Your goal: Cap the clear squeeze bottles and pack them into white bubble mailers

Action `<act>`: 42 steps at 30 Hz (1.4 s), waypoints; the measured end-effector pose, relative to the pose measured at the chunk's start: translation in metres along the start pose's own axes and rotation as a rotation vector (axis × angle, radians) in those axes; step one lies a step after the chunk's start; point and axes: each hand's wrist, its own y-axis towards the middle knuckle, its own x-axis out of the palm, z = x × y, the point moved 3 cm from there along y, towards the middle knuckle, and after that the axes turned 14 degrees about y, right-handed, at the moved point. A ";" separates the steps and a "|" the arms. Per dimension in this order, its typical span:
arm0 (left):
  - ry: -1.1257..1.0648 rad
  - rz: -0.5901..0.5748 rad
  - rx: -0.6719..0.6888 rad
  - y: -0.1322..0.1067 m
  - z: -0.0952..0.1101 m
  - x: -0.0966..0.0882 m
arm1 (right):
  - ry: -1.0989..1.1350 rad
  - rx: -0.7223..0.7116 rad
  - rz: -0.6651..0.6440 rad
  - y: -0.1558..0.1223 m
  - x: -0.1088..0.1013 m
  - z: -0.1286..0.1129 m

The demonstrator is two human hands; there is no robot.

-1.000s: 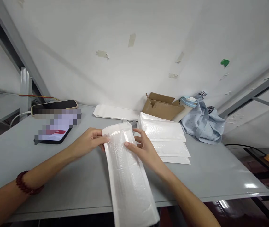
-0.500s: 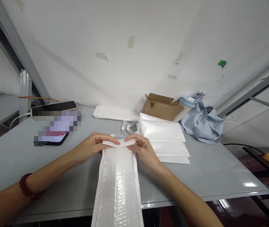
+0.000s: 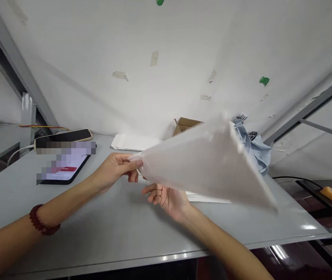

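Observation:
My left hand (image 3: pixel 116 167) pinches the near end of a white bubble mailer (image 3: pixel 209 163), which is lifted off the grey table (image 3: pixel 101 225) and smeared by motion as it swings out to the right. My right hand (image 3: pixel 166 196) hangs just under the mailer with its palm up and fingers loosely curled, holding nothing that I can see. A stack of more white mailers (image 3: pixel 206 197) lies on the table behind, mostly hidden by the raised one.
A tablet (image 3: pixel 62 167) and a phone (image 3: pixel 63 137) lie at the back left. A flat white box blank (image 3: pixel 135 142) rests against the wall, with a brown cardboard box (image 3: pixel 185 123) and a blue cloth bag (image 3: pixel 255 146) to its right.
The mailer lay lengthwise toward me with both hands at its flap. Now my left hand has swung it up and to the right, and my right hand has let go and dropped below it.

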 end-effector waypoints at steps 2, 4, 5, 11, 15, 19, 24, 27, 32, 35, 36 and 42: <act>0.071 0.035 -0.002 0.018 0.016 0.003 | 0.234 0.113 0.041 -0.001 0.001 0.007; 0.129 0.043 -0.008 0.042 0.031 0.012 | 0.372 0.166 0.056 -0.001 0.003 0.010; 0.146 0.036 0.003 0.055 0.038 0.019 | 0.378 0.164 0.037 -0.001 0.004 0.010; 0.363 -0.001 0.044 0.115 0.040 0.048 | 0.246 0.146 -0.114 -0.005 0.011 0.005; 0.639 0.116 0.062 0.124 0.006 0.007 | 0.197 0.079 -0.104 -0.008 0.013 0.000; 0.924 0.098 0.096 0.125 -0.033 -0.046 | 0.155 0.067 -0.127 -0.009 0.016 0.000; 1.139 -0.003 0.129 0.131 -0.052 -0.070 | 0.115 0.075 -0.127 -0.008 0.017 0.002; 1.248 -0.020 0.165 0.132 -0.050 -0.063 | 0.094 0.062 -0.090 -0.007 0.014 0.001; 1.453 0.048 0.195 0.124 -0.044 -0.039 | 0.034 0.027 -0.064 -0.007 0.012 -0.002; 1.550 0.176 0.176 0.115 -0.033 -0.039 | -0.108 -0.084 -0.036 -0.008 0.010 -0.006; 1.573 0.232 0.167 0.109 -0.028 -0.043 | -0.186 -0.159 -0.007 -0.009 0.009 -0.009; 1.619 0.668 0.323 0.046 -0.005 -0.073 | -0.829 -1.043 0.182 -0.031 0.004 -0.053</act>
